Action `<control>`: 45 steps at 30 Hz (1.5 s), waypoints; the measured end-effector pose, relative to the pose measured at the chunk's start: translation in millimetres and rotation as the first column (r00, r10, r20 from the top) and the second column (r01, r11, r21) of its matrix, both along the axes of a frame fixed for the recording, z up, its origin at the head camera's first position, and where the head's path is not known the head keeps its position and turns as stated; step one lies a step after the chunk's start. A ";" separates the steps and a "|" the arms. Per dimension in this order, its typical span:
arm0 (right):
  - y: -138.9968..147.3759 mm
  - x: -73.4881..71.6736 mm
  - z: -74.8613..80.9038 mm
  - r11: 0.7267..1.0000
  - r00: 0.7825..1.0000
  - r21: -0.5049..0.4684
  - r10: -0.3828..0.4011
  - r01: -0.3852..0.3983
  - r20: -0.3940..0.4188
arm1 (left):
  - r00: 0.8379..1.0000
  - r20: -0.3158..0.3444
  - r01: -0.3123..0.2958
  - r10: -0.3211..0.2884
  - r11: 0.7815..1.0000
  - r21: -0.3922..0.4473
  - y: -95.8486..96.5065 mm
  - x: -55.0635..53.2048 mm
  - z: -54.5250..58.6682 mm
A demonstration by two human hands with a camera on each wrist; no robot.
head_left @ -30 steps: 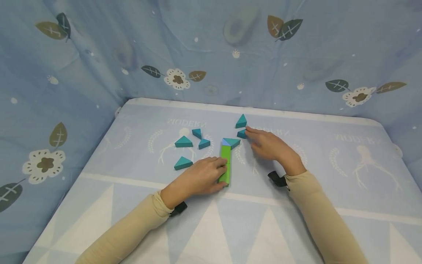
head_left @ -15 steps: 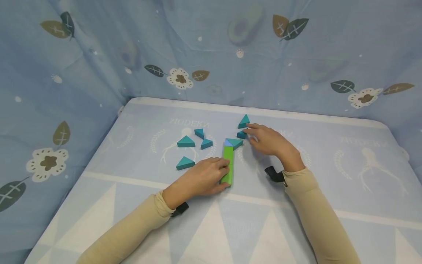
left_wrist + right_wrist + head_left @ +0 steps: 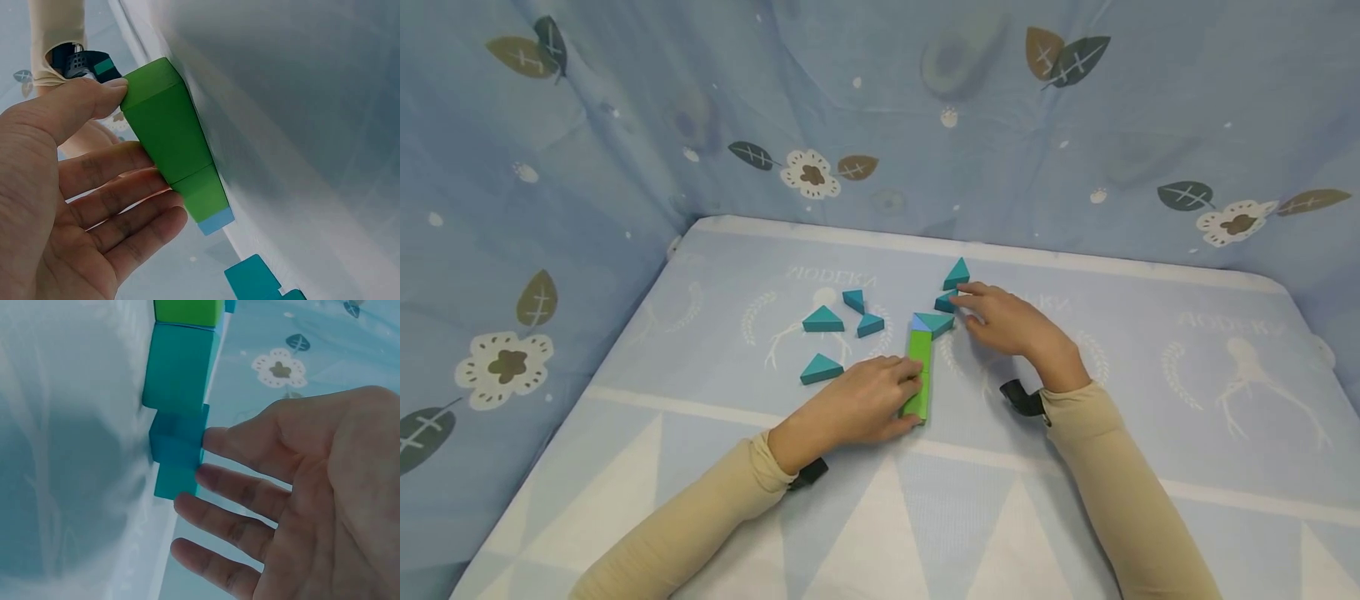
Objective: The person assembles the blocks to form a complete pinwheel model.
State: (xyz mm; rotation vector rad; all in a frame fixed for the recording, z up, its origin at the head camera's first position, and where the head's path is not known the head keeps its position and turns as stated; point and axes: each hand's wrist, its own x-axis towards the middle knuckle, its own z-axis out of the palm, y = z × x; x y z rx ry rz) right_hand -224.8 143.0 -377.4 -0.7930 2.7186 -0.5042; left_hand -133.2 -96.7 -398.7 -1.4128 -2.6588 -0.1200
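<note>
Two green blocks (image 3: 919, 343) lie end to end in an upright strip. At its far end sit a light blue triangle block (image 3: 918, 323) and a teal triangle block (image 3: 937, 322) beside it. My left hand (image 3: 861, 402) rests against the strip's left side, thumb at the near end of the near green block (image 3: 164, 128). My right hand (image 3: 1015, 323) touches a smaller teal triangle block (image 3: 944, 302) with straight fingers, thumb and index at its side. Just beyond lies another teal triangle block (image 3: 957, 273), close to the fingertips in the right wrist view.
Left of the strip, several teal triangle blocks lie apart, among them a larger one (image 3: 822, 318) and one nearer my left hand (image 3: 820, 368). A patterned cloth (image 3: 737, 475) covers the table. A blue curtain (image 3: 887, 83) hangs behind and to the left.
My right hand has slid the smaller teal triangle block slightly left, toward the head of the strip. The left hand keeps its place on the green blocks. The head view has shifted slightly.
</note>
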 end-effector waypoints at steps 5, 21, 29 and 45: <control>-6.6 0.7 -2.6 1.000 1.000 -0.013 0.008 -0.008 0.001 | 1.000 -0.002 -0.004 0.004 1.000 -0.006 -0.1 0.1 1.6; -13.7 1.7 -7.2 0.999 0.998 -0.007 0.051 -0.051 -0.034 | 1.000 0.012 -0.018 0.018 1.000 -0.013 -0.1 0.3 2.1; -15.4 3.5 -6.2 0.998 0.998 -0.004 0.062 -0.062 -0.027 | 1.000 0.018 -0.016 0.016 1.000 -0.007 0.6 0.6 2.3; -19.8 6.8 -5.2 0.997 0.997 0.021 0.069 -0.069 -0.025 | 1.000 0.001 -0.008 0.008 1.000 0.005 0.7 -0.2 -0.4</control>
